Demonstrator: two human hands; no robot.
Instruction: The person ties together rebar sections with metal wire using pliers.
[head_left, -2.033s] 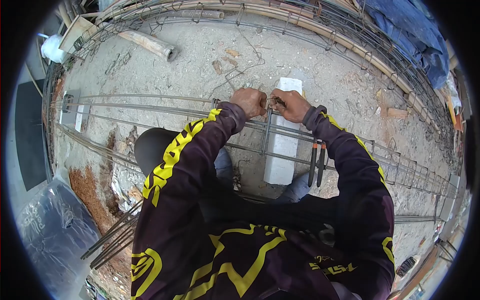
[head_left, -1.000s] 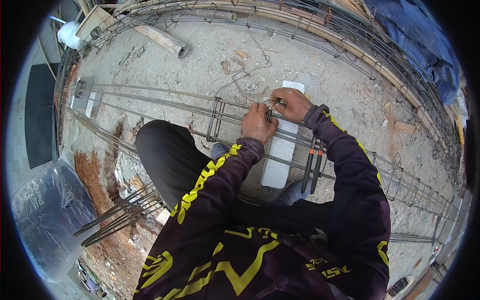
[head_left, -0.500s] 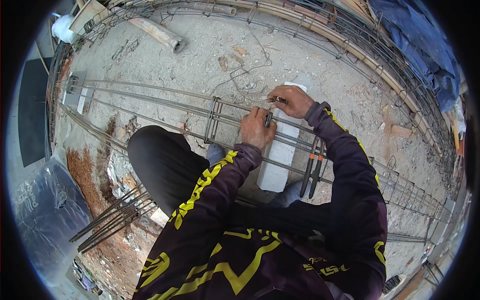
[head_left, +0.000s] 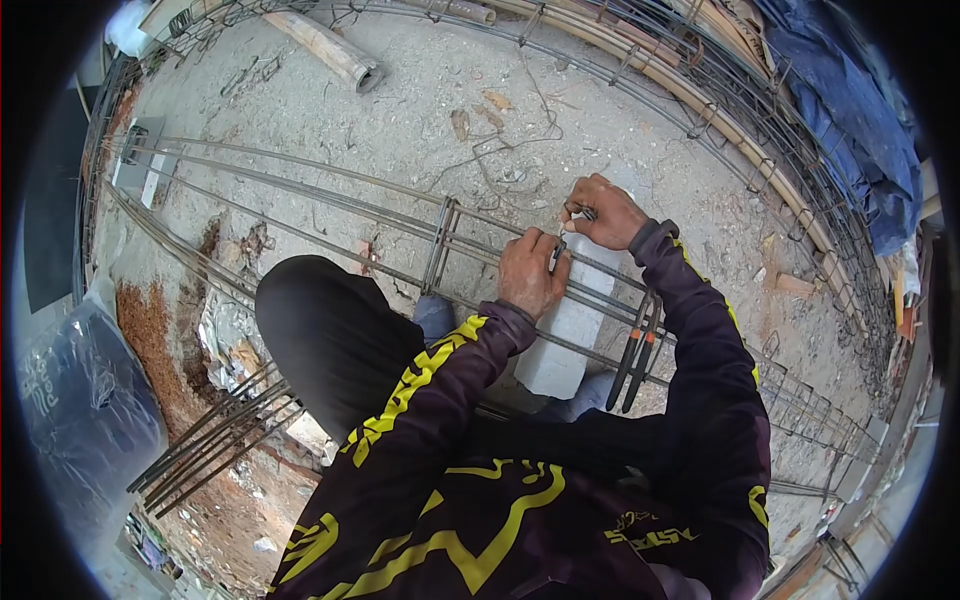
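My left hand (head_left: 533,273) is closed above the long steel bars of a rebar cage, a small dark piece showing at its thumb and fingertips. Just beyond it, my right hand (head_left: 606,214) pinches another small dark piece, too small to name. The fingertips of both hands are close together over the far bar. A square stirrup (head_left: 438,245) stands around the bars left of my left hand. Under the bars lies a pale block (head_left: 562,350). Pliers with black and orange handles (head_left: 632,355) hang on the bars, near my right sleeve.
A bundle of cut rods (head_left: 215,440) lies at lower left, near clear plastic sheeting (head_left: 85,400). A hollow tube (head_left: 325,50) rests on the rough ground. More rebar cages (head_left: 690,115) and a blue tarp (head_left: 850,120) line the far right side.
The view has shifted slightly. My right hand has turned and its fingers have lifted a little from the far bar; my left hand stays closed beside it.
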